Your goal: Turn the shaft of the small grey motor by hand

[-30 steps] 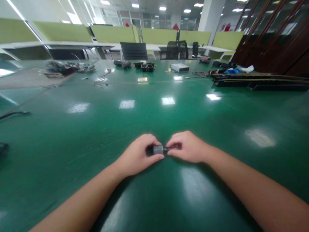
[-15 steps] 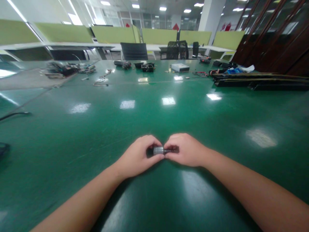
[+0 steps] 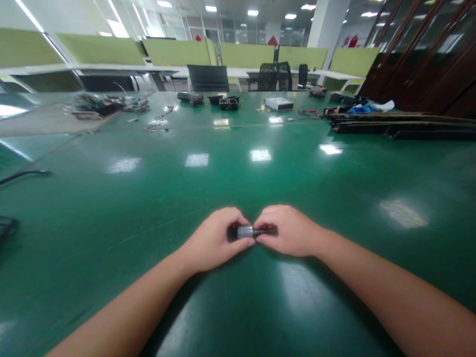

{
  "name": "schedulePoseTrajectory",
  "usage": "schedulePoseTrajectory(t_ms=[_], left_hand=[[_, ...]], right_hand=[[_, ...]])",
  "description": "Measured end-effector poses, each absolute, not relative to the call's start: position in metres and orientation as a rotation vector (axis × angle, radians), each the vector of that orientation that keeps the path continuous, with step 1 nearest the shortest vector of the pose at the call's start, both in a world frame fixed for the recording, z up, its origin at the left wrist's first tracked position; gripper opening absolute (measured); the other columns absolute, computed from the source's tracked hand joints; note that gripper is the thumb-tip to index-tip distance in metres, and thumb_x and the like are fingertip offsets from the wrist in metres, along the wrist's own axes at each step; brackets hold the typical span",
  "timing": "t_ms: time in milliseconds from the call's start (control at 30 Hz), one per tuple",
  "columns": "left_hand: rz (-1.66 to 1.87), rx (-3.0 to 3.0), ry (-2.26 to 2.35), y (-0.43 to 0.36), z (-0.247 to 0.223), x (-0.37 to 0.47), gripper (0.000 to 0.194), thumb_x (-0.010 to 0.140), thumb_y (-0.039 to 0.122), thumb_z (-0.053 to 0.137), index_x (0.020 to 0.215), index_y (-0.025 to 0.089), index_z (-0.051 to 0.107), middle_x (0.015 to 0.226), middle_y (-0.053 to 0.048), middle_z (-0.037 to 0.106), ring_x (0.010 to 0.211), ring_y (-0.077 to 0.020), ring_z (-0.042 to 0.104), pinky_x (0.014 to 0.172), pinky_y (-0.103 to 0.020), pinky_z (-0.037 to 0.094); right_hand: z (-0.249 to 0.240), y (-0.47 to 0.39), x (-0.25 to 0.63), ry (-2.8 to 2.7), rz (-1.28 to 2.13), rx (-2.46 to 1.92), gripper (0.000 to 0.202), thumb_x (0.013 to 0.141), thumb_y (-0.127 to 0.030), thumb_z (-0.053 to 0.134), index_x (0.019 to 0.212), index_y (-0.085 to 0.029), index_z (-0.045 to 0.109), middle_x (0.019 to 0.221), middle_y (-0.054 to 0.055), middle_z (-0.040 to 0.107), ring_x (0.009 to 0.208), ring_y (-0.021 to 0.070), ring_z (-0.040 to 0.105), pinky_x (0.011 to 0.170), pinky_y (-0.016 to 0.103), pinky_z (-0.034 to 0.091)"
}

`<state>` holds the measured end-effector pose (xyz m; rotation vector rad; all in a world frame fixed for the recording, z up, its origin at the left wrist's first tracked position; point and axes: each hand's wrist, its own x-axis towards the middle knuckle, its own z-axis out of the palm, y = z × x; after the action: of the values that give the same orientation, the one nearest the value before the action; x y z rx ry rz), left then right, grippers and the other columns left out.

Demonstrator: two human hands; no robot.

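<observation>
A small cylindrical object, silver in the middle with dark ends, lies level between my two hands just above or on the green tabletop. My left hand curls round its left part, thumb below and fingers above. My right hand pinches the thin dark right part with thumb and fingers. The fingertips of both hands nearly meet at the object's middle. Its outer ends are partly hidden by the hands, and fine detail is too small to tell.
Far across the table are a white box, black parts, a thin cable and a heap of electronics. Long black strips lie at the far right. Black cables reach in from the left edge.
The view has shifted very slightly. Both hands keep their hold on the small object, with no clear movement relative to it.
</observation>
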<state>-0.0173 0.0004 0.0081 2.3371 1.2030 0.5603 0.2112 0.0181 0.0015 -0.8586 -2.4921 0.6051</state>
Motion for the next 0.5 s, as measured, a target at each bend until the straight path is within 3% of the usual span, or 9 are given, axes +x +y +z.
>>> schedulePoseTrajectory(t_ms=[500], left_hand=[[0.564,2.34,1.186,0.0008,0.0072,-0.018,0.02,0.084,0.036,0.07,0.091,0.02,0.062,0.088,-0.001,0.064,0.081,-0.0192,0.06,0.073,-0.031,0.044]], right_hand=[[0.0012,0.0184,0.2126,-2.485,0.605,-0.868,0.008,0.082,-0.022,0.07,0.089,-0.018,0.071,0.083,0.001,0.067,0.074,0.0133,0.057,0.069,0.024,0.041]])
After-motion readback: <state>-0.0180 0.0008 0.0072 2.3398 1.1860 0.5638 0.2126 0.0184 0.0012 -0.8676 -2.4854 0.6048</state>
